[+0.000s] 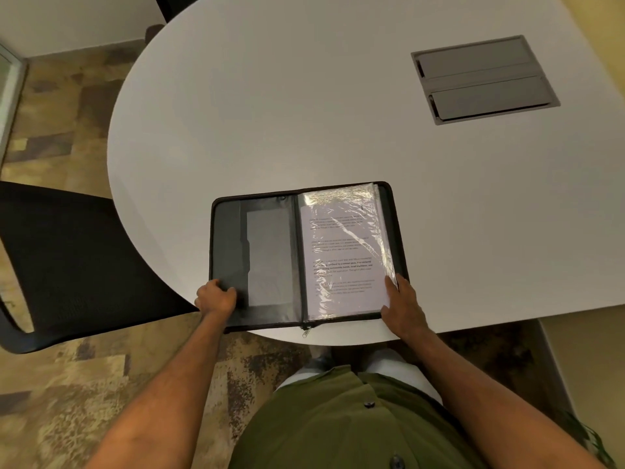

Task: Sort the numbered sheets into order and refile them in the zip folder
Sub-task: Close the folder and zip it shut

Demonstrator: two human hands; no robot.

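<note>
White worktop [304, 106], rounded at near-left end, w/ grey recessed cable box [485, 79] set in top, far right. Black mesh chair [67, 262] at left, tucked just beside worktop edge. Floor: patchy brown/tan carpet [61, 130]. Pale wall [67, 18] along top left; glass panel edge [10, 89] far left. Warm, dim indoor light.

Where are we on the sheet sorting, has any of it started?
Done: the zip folder lies unzipped and open flat on the table. In hand: the left hand grips its near left corner, and the right hand rests on the sleeved sheets. Left: no sheet is out yet, so pulling, ordering, refiling and zipping all remain.
</note>
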